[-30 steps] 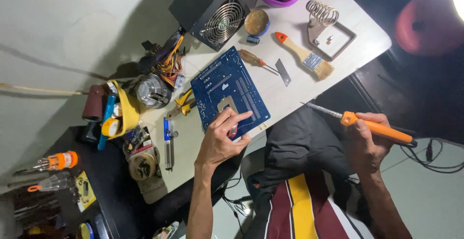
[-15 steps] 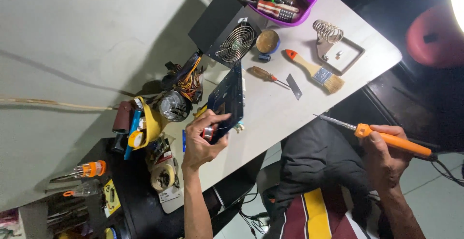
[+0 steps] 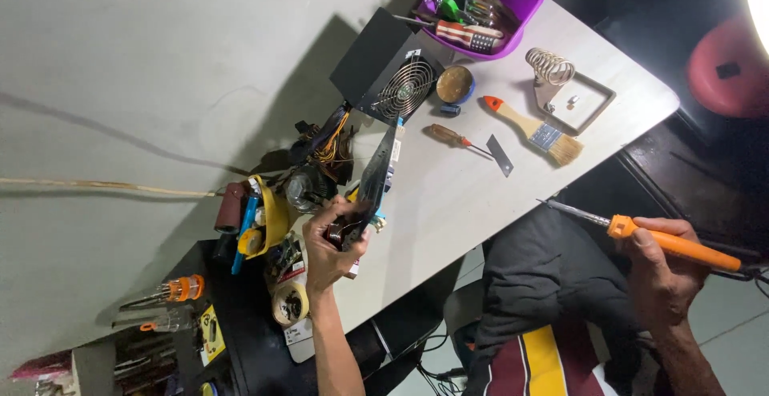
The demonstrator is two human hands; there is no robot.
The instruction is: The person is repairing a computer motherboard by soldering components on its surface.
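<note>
The left hand (image 3: 332, 244), fingers gripping the circuit board (image 3: 376, 173), has tipped it from flat onto its edge above the table (image 3: 448, 196), while the right hand (image 3: 657, 272) stays closed around the soldering iron (image 3: 641, 232), tip clear.

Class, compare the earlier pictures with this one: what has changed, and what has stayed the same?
The left hand has gripped the blue circuit board, which lay flat, and tipped it up on edge. The right hand still holds the orange soldering iron off the table. The brush and screwdriver lie unmoved.

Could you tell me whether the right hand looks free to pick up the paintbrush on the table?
Probably not as it stands: the right hand is wrapped around the orange soldering iron, off the table edge, though nothing lies over the paintbrush.
</note>
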